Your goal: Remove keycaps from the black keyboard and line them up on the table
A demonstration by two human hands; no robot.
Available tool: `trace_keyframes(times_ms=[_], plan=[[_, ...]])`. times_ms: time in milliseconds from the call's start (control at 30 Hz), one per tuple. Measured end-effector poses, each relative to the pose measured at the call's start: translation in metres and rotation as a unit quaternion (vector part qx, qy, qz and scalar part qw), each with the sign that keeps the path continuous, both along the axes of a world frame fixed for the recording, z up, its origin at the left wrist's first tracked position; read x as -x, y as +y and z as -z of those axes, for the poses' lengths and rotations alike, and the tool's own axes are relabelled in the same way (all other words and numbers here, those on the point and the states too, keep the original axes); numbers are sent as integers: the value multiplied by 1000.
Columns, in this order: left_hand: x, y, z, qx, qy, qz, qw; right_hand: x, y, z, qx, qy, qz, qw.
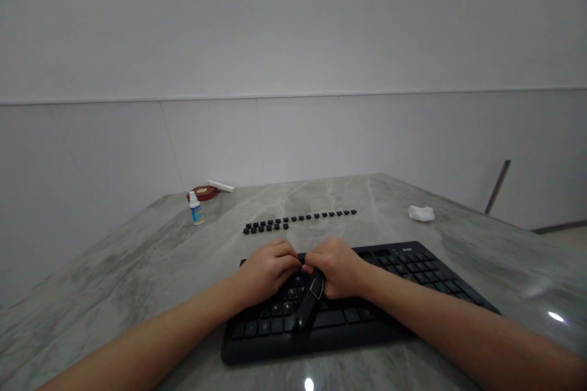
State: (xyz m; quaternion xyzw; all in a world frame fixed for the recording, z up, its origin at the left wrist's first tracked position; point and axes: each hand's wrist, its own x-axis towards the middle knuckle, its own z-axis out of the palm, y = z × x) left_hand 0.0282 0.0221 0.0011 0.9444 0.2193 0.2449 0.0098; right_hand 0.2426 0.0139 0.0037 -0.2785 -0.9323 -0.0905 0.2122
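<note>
A black keyboard (413, 275) lies on the grey marble table (137, 269) right in front of me. Both hands rest on its upper middle keys, knuckles up, fingertips meeting. My left hand (266, 269) is curled, fingers pressed down on the keys; what it pinches, if anything, is hidden. My right hand (337, 266) is closed around a black tool (309, 305) whose handle slants down toward me over the keys. Beyond the keyboard, several removed black keycaps (298, 220) sit in a row, with a short second row at its left end.
A small white dropper bottle (197, 208) stands at the far left, with a dark red round tin (204, 192) and a white flat strip (221, 185) behind it. A crumpled white wipe (420, 213) lies far right. White walls enclose the table's far edges.
</note>
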Motion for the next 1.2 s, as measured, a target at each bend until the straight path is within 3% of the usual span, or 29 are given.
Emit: trace_keyframes(times_ms=[167,300,633,933,1033,1200], plan=[[-6,-8,1,-30,46,-45,997,-2,-2,1,59,-15,21,998],[-13,-15,3,43,-22,-124,991,-3,-3,0,83,-6,27,996],[-5,-4,-2,203,-79,-95,971,-3,-5,5,80,31,32,996],[-7,-9,1,32,12,-60,998,-2,-5,4,53,61,42,996],[-7,-8,1,14,15,-49,999,-3,-6,4,46,65,39,996],[-5,-6,2,45,-16,-20,999,-1,-8,7,19,75,32,997]])
